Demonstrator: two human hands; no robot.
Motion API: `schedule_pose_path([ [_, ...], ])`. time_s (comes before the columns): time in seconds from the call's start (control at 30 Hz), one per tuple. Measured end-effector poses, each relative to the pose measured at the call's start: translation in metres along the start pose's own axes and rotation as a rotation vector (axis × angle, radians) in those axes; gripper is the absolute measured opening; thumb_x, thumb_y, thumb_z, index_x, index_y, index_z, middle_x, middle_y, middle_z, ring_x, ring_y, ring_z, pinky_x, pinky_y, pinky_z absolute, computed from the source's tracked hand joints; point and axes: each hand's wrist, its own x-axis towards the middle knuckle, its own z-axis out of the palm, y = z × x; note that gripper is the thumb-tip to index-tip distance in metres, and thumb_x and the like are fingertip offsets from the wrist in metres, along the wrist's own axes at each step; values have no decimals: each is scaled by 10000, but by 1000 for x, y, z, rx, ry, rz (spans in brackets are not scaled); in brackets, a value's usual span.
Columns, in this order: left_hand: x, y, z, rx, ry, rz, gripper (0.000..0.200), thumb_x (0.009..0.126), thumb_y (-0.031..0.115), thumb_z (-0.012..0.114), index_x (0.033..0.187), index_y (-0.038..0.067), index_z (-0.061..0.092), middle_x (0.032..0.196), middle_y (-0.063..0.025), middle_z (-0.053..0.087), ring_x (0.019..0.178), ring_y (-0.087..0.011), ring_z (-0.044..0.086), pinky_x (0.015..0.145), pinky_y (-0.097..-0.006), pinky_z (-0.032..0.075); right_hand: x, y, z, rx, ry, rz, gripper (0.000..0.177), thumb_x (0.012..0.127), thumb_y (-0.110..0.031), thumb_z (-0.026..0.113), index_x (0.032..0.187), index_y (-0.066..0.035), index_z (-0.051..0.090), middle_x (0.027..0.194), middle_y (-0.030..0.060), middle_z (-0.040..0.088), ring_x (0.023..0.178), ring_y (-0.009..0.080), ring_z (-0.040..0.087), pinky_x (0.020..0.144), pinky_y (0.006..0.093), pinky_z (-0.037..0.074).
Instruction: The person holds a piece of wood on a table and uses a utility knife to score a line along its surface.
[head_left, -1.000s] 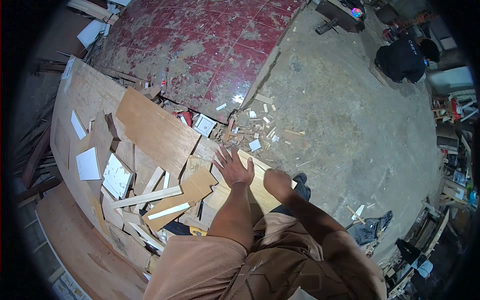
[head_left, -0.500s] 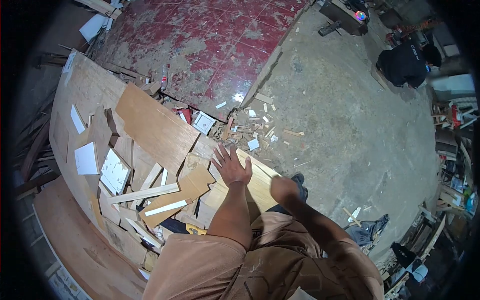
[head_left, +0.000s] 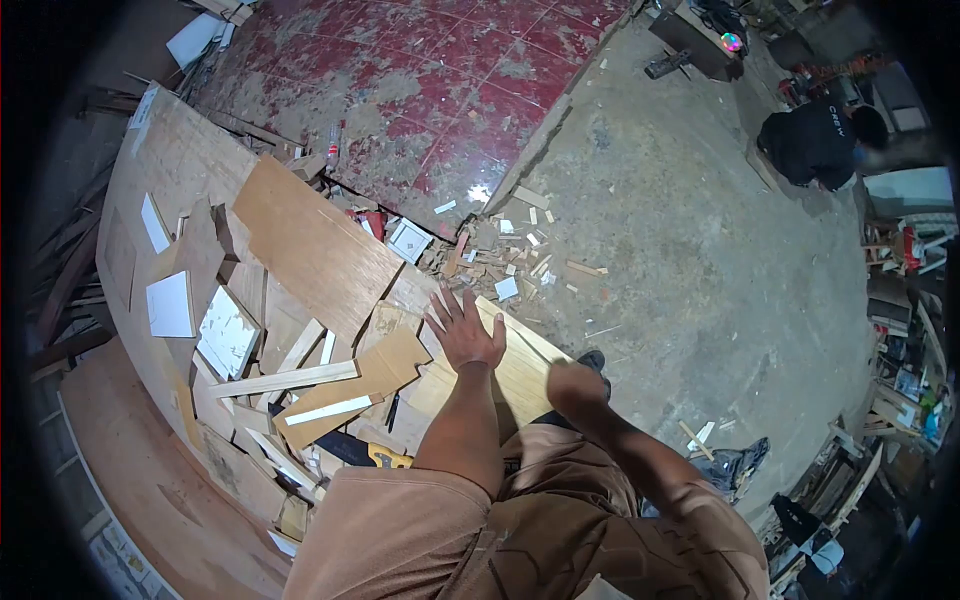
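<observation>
My left hand (head_left: 468, 335) lies flat with spread fingers on a pale wooden board (head_left: 518, 365), close to its far end. At the board's right edge is my right hand (head_left: 577, 388), curled into a fist and blurred. A thin dark line runs over the board towards that fist; whether it belongs to a held tool I cannot make out. Left of my left forearm, a brown cardboard piece (head_left: 375, 372) rests among offcuts. A handsaw with a yellow-and-black handle (head_left: 388, 456) lies near my left thigh, its blade partly covered.
A brown plywood sheet (head_left: 315, 250) and white-faced panels (head_left: 228, 333) lie across the large work surface at left. Wood scraps (head_left: 500, 265) litter the concrete floor beside red tiles (head_left: 480, 90). A person in a dark shirt (head_left: 808, 145) crouches at the far right.
My right fist has shifted slightly right and down, while my left hand keeps its place on the board. The view has tilted a little.
</observation>
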Motion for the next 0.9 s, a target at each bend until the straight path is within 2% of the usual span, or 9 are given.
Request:
schedule_pose_path([
  [0.17,-2,1,-1,-11,-3,4,726,842,477,501,1419,64,347,1551,-241,112,1441,-426,24,1143,-580,1,49,-12,3,-65,-124,24,202,842,-126,498,872,-38,678,855,202,688,787,336,700,634,446,554],
  [0.33,-1,-1,0,-33,28,20,739,845,487,492,1424,53,341,1552,-244,105,1439,-431,19,1140,-586,-2,-31,30,-25,-105,176,-255,87,758,-111,555,699,-74,606,638,122,617,573,300,640,506,431,508],
  [0.47,-1,-3,3,-22,-7,-1,736,848,488,484,1423,49,349,1555,-240,94,1441,-428,14,1139,-586,-3,-52,29,-39,26,180,-200,69,728,-112,562,675,-73,581,619,130,601,555,301,629,487,412,497],
  [0.53,0,-2,3,-1,-6,5,738,850,495,480,1426,51,353,1559,-234,88,1443,-422,6,1140,-583,-5,-28,16,-25,-162,121,-138,89,764,-104,537,695,-69,581,636,133,599,583,313,630,533,424,507],
  [0.6,0,-2,2,-1,-6,3,743,851,498,477,1430,52,347,1561,-230,84,1444,-418,5,1142,-580,-7,9,22,14,-91,118,-363,117,782,-112,532,783,-36,621,768,204,658,706,360,669,624,453,538],
  [0.63,0,-1,1,-1,-4,3,748,851,502,474,1435,54,342,1564,-227,80,1445,-415,3,1143,-577,-9,36,-6,2,60,-156,-26,196,840,-121,487,880,-30,655,899,232,672,814,379,677,693,472,536],
  [0.77,-1,-3,2,11,-19,-2,750,853,510,467,1438,57,342,1564,-224,85,1446,-411,0,1143,-575,-15,54,-9,24,-49,-107,2,216,863,-150,469,866,-35,653,817,192,677,732,357,679,644,478,534],
  [0.87,0,-2,4,-10,-6,6,749,849,510,466,1435,57,350,1562,-227,93,1446,-411,-4,1142,-577,-21,-10,35,-12,-41,95,-346,111,742,-105,560,805,-35,619,797,187,658,718,337,667,584,447,534],
  [0.9,0,-3,4,-8,-1,8,749,848,508,466,1434,56,353,1561,-229,96,1446,-412,-5,1141,-578,-23,-25,38,-25,-70,44,-287,71,717,-98,566,762,-52,596,748,170,636,682,330,652,562,437,527],
])
